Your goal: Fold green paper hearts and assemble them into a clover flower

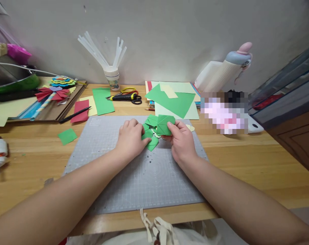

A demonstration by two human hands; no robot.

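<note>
I've got my right hand [183, 141] pinching a folded green square [162, 126] and my left hand [131, 136] clamped on the green paper bits [153, 144] beside it, over the grey mat [144, 185].

Grey wall [164, 41] with small dark marks, pale wood worktop [236, 177] along it, brown panel [294, 136] with dark lines at far right, soft light.

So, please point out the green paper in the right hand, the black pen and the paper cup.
Green paper [164, 125] in the right hand [183, 142]: head view, creased face.
Black pen [75, 114]: head view, middle of its barrel.
Paper cup [113, 82]: head view, printed side.
</note>
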